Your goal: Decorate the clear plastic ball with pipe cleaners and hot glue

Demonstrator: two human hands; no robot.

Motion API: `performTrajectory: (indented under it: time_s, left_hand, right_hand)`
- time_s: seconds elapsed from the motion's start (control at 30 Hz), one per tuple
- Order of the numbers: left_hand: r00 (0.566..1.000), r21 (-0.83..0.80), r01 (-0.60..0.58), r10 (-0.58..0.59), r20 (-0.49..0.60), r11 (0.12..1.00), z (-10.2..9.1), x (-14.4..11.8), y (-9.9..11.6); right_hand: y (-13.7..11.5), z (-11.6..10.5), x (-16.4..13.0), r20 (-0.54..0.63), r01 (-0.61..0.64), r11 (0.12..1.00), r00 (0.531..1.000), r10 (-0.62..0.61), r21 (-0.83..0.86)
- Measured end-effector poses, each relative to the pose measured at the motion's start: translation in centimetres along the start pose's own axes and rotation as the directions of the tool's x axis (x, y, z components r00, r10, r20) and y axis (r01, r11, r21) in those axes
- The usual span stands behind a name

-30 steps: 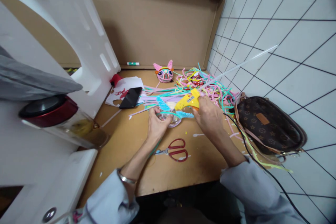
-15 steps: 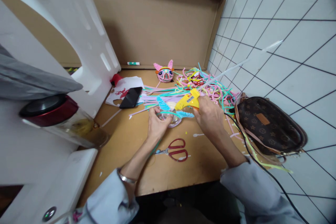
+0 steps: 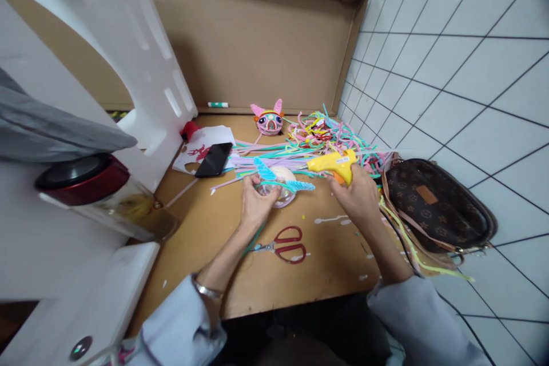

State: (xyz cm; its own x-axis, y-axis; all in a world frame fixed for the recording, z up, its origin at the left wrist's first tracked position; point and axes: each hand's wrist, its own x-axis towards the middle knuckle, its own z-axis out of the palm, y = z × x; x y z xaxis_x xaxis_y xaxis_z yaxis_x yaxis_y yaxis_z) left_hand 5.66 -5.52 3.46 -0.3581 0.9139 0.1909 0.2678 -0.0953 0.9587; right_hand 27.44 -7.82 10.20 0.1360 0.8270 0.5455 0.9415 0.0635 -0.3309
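Observation:
My left hand [image 3: 254,203] grips a small round craft piece [image 3: 281,185] on the brown table [image 3: 326,263]; blue fuzzy pipe-cleaner wings stick out of the piece to both sides. My right hand [image 3: 357,194] holds a yellow glue gun [image 3: 332,163] by its handle, lying level to the right of the piece, nozzle pointing left and a short way off it. A pile of coloured pipe cleaners [image 3: 321,137] lies just behind both hands.
Red-handled scissors [image 3: 285,244] lie near the front edge. A black phone [image 3: 213,159] on white paper and a pink finished craft head [image 3: 268,118] sit further back. A brown patterned bag [image 3: 435,206] is at the right, a glass jar with a red lid [image 3: 100,194] at the left.
My right hand has pulled the glue gun away from the craft piece to the right and laid it level. My left hand has kept its grip on the piece.

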Motion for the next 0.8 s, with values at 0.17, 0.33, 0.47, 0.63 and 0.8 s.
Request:
performTrajectory:
  time_s: [0.17,0.33,0.47,0.63,0.8]
  left_hand:
    - [1.000,0.009,0.000,0.000,-0.004,1.000,-0.2,0.0,0.0]
    - [1.000,0.029,0.008,-0.008,0.001,1.000,-0.4,-0.2,0.3]
    - [1.000,0.035,-0.002,0.002,-0.011,0.999,-0.5,-0.1,0.4]
    - [1.000,0.048,-0.008,0.009,-0.015,0.999,-0.5,-0.1,0.4]
    - [1.000,0.039,0.001,-0.001,-0.003,0.999,-0.4,-0.2,0.4]
  right_hand:
    - [3.4,-0.8,-3.2,0.070,0.024,0.979,0.998,-0.010,-0.202]
    - [5.9,0.2,-5.1,0.313,0.045,0.929,0.947,0.077,-0.366]
    - [6.3,0.8,-5.6,0.304,0.086,0.906,0.952,0.049,-0.414]
    - [3.2,0.1,-4.9,0.096,0.116,0.964,0.991,-0.096,-0.238]
    - [-2.5,0.3,-2.6,0.116,0.249,0.942,0.953,-0.280,0.225]
